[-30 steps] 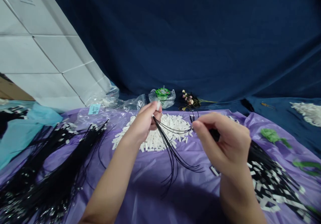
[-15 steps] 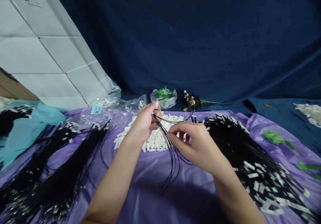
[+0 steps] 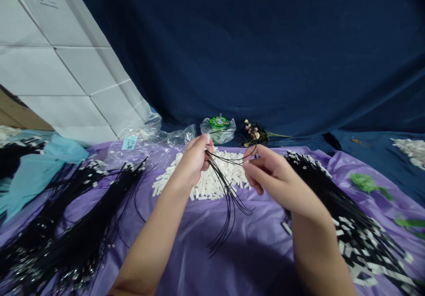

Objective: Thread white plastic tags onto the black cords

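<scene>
- Above the white pile, the left hand pinches black cords.
- Right of them, the right hand curls at a loop, grip unclear.

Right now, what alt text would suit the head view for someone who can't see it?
A person's left hand holds thin black cords in front of a pile of white pieces, with the right hand close beside them. Larger black bundles lie on both sides of the purple sheet.
</scene>
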{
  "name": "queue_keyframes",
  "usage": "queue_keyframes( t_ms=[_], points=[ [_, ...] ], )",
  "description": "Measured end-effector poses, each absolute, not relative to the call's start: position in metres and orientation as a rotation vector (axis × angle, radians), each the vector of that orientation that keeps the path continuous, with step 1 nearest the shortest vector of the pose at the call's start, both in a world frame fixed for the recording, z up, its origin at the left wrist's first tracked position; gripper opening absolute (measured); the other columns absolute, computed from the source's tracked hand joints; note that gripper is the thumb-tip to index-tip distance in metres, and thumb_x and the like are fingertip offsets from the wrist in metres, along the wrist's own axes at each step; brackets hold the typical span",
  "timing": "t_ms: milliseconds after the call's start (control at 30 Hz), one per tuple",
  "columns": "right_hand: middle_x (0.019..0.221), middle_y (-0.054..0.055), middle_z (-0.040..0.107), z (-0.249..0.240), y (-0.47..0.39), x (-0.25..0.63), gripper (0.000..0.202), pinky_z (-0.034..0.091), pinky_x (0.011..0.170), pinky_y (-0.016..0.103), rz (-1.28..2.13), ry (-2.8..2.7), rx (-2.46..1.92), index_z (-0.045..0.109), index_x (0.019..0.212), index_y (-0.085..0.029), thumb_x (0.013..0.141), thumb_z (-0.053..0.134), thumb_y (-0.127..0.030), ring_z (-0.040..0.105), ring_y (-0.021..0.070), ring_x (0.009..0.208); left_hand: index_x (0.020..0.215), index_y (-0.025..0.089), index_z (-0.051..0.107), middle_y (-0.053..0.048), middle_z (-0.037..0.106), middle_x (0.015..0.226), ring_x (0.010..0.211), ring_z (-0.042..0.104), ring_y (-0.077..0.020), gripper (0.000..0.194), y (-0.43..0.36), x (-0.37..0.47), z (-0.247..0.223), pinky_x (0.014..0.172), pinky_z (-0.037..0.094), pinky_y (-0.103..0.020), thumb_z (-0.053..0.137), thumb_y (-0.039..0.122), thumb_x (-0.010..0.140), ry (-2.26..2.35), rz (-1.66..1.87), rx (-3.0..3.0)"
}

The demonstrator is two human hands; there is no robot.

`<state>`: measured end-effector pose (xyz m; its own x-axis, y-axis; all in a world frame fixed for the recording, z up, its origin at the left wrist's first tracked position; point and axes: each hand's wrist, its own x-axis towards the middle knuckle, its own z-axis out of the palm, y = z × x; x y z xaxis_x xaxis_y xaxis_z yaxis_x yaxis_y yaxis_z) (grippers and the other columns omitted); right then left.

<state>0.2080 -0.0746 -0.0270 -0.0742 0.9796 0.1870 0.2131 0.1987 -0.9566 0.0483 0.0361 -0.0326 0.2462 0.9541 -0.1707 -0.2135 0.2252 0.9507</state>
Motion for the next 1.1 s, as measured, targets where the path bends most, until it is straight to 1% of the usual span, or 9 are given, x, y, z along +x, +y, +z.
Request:
queue_keyframes(
  t_ms=[167,267,333,433,600,767,833,967,1100],
  points=[
    [0.082,0.004,0.068,-0.01,-0.104,0.257,0.013,0.052,0.06,0.024,1.151,-1.617,-0.967,0.062,0.095,-0.021,0.098,0.049,-0.023,0.065,0.012,0.064,0.074,0.017,0.049,0.005,0.037,0.06,0.038,0.026,-0.0019,0.027,0.046,0.046,-0.038,0.036,0.011,-0.015,0.051,0.038,0.09,1.023,1.104,1.016],
    [0.072,0.004,0.069,-0.01,-0.116,0.274,0.018,0.052,0.053,0.025,1.131,-1.695,-0.679,0.066,0.09,-0.025,0.097,0.05,-0.028,0.069,0.0163,0.061,0.074,0.017,0.049,0.004,0.039,0.061,0.038,0.026,-0.0026,0.028,0.047,0.045,-0.039,0.037,0.012,-0.016,0.05,0.039,0.091,1.033,1.11,1.071],
    [0.06,0.0,0.064,-0.013,-0.117,0.276,0.011,0.046,0.041,0.023,1.037,-1.632,-0.571,0.064,0.085,-0.026,0.092,0.058,-0.032,0.062,0.0137,0.043,0.073,0.017,0.049,0.003,0.04,0.061,0.039,0.025,-0.0029,0.029,0.045,0.045,-0.039,0.037,0.013,-0.017,0.048,0.04,0.092,1.019,1.091,1.126],
    [0.048,-0.008,0.046,-0.014,-0.108,0.269,0.013,0.034,0.031,0.02,0.815,-1.407,-0.518,0.065,0.082,-0.027,0.09,0.063,-0.037,0.037,0.0045,0.024,0.073,0.017,0.049,0.003,0.041,0.061,0.04,0.025,-0.0034,0.031,0.04,0.047,-0.04,0.039,0.016,-0.018,0.046,0.041,0.094,0.984,1.069,1.217],
    [0.068,-0.002,0.037,-0.002,-0.092,0.255,0.015,0.043,0.046,0.02,0.677,-0.954,-0.519,0.072,0.068,-0.034,0.072,0.081,-0.045,0.045,0.0068,0.054,0.075,0.018,0.05,0.002,0.042,0.06,0.043,0.029,-0.0053,0.034,0.033,0.049,-0.046,0.043,0.023,-0.02,0.044,0.045,0.095,0.937,1.04,1.436],
    [0.068,-0.004,0.039,-0.007,-0.093,0.246,0.02,0.013,0.025,0.02,0.701,-0.883,-0.455,0.074,0.098,-0.033,0.079,0.077,-0.036,0.014,0.0013,0.037,0.077,0.018,0.052,0.002,0.043,0.06,0.047,0.032,-0.007,0.037,0.025,0.05,-0.047,0.046,0.024,-0.021,0.042,0.049,0.095,0.911,0.971,1.601],
    [0.07,-0.003,0.047,-0.013,-0.09,0.239,0.012,0.014,0.027,0.02,0.631,-1.037,-0.573,0.074,0.095,-0.031,0.084,0.072,-0.028,0.022,0.0012,0.037,0.078,0.018,0.052,0.003,0.041,0.06,0.047,0.032,-0.007,0.038,0.021,0.05,-0.044,0.046,0.024,-0.021,0.042,0.05,0.095,0.89,0.932,1.608],
    [0.074,0.0,0.061,-0.024,-0.075,0.219,0.013,0.037,0.046,0.023,0.198,-1.419,-0.947,0.075,0.09,-0.024,0.083,0.069,-0.014,0.05,0.0079,0.056,0.078,0.018,0.052,0.004,0.038,0.058,0.046,0.029,-0.0065,0.036,0.012,0.051,-0.034,0.045,0.022,-0.021,0.044,0.049,0.094,0.786,0.837,1.538],
    [0.071,-0.001,0.062,-0.031,-0.062,0.205,0.011,0.039,0.051,0.022,-0.126,-1.591,-1.124,0.074,0.09,-0.018,0.082,0.069,-0.011,0.05,0.0064,0.057,0.074,0.017,0.049,0.005,0.034,0.055,0.046,0.025,-0.0061,0.034,0.007,0.049,-0.025,0.044,0.018,-0.02,0.046,0.044,0.094,0.676,0.754,1.408]
  ],
)
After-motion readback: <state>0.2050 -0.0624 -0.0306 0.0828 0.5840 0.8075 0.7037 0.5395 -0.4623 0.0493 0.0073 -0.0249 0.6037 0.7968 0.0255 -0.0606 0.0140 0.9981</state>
